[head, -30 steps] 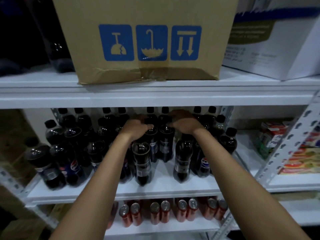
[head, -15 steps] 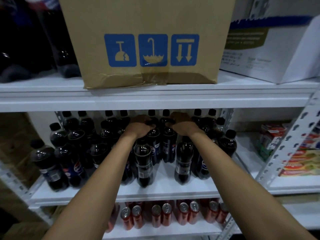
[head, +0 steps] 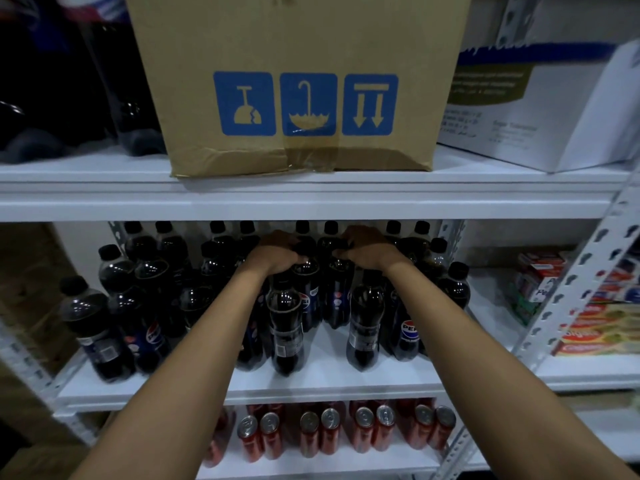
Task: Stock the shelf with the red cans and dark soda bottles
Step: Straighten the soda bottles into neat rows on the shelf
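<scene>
Several dark soda bottles [head: 285, 327] stand in rows on the white middle shelf [head: 311, 379]. My left hand [head: 273, 252] grips the top of one bottle [head: 306, 292] in the middle row. My right hand [head: 367, 249] grips the top of the bottle beside it [head: 337, 292]. Both caps are hidden under my fingers. Several red cans [head: 318, 434] stand in pairs on the shelf below.
A brown cardboard box [head: 298, 81] with blue handling symbols sits on the upper shelf, with a white box [head: 540, 109] to its right and large dark bottles [head: 69, 84] to its left. Packaged goods [head: 602, 327] fill the neighbouring shelf at the right. A perforated metal upright [head: 575, 289] separates the bays.
Both hands have reached a little deeper into the shelf with the two bottles. The view has tilted slightly, so the shelves sit lower in the frame.
</scene>
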